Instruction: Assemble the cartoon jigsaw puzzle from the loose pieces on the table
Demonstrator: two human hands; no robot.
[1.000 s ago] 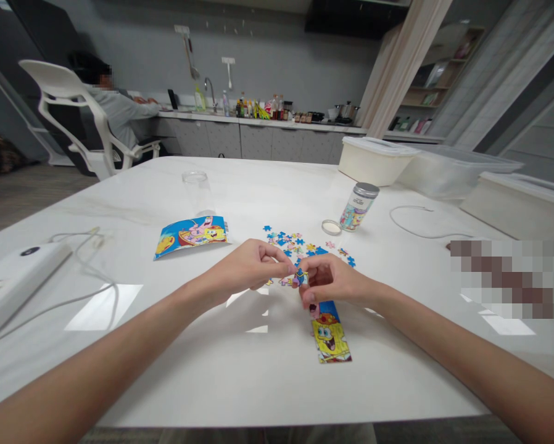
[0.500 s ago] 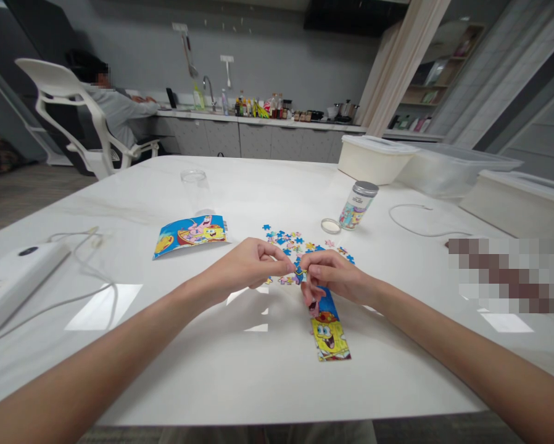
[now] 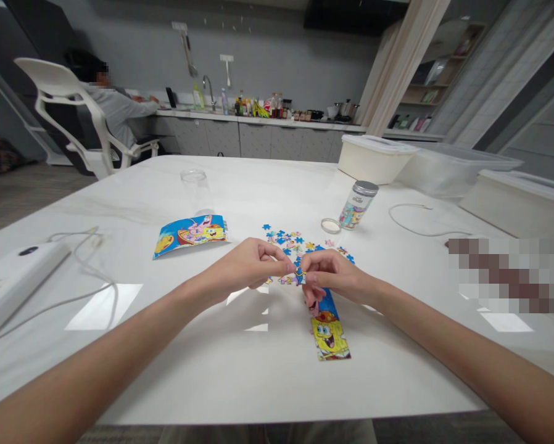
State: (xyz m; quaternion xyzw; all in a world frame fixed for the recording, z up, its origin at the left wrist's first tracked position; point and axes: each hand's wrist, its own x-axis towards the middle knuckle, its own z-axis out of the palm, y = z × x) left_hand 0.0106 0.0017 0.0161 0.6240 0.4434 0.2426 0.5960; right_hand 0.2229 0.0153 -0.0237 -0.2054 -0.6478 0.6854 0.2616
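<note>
Over the table's middle, my left hand (image 3: 261,264) and my right hand (image 3: 335,274) meet fingertip to fingertip. Both pinch a small blue jigsaw puzzle piece (image 3: 299,275) with a yellow line; whether it is one piece or joined pieces I cannot tell. Under my right hand lies a joined strip of puzzle (image 3: 330,336), showing a yellow cartoon face and some pink and blue; its upper end is partly covered by the fingers. Just beyond my hands, loose puzzle pieces (image 3: 284,239) in blue, pink and yellow lie scattered.
A curved picture sheet (image 3: 191,235) and a clear jar (image 3: 196,192) are on the left. A printed can (image 3: 359,205) stands beside a round lid (image 3: 330,226). Storage boxes (image 3: 374,161), a cable (image 3: 411,231) and a white power strip (image 3: 24,274) flank the table. A person (image 3: 119,111) sits far left.
My right thumb and fingers have shifted slightly on the pinched piece, which now shows more between the fingertips. My left hand stays in place.
</note>
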